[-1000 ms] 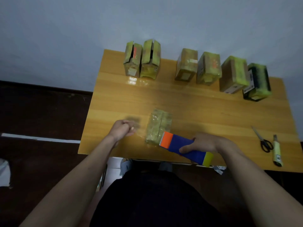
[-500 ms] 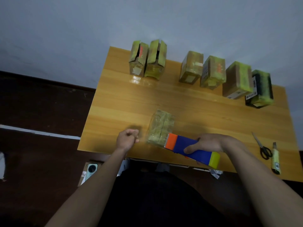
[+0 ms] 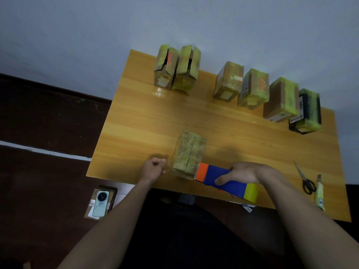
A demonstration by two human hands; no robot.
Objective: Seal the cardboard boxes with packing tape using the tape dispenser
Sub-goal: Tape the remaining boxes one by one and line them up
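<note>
Tape dispenser (image 3: 223, 178), clamped in the right hand (image 3: 245, 172), met the near end of the box (image 3: 189, 153) close to the tabletop (image 3: 136, 121) front edge. Left hand (image 3: 153, 167) was fisted just left of the box. Bare wood spread behind the box.

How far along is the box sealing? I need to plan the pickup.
Four boxes at the table's far right look closed, though tape is hard to confirm. In hand: the right hand holds the tape dispenser at the near box, beside the closed left hand. Left: two boxes at far left with flaps open.
</note>
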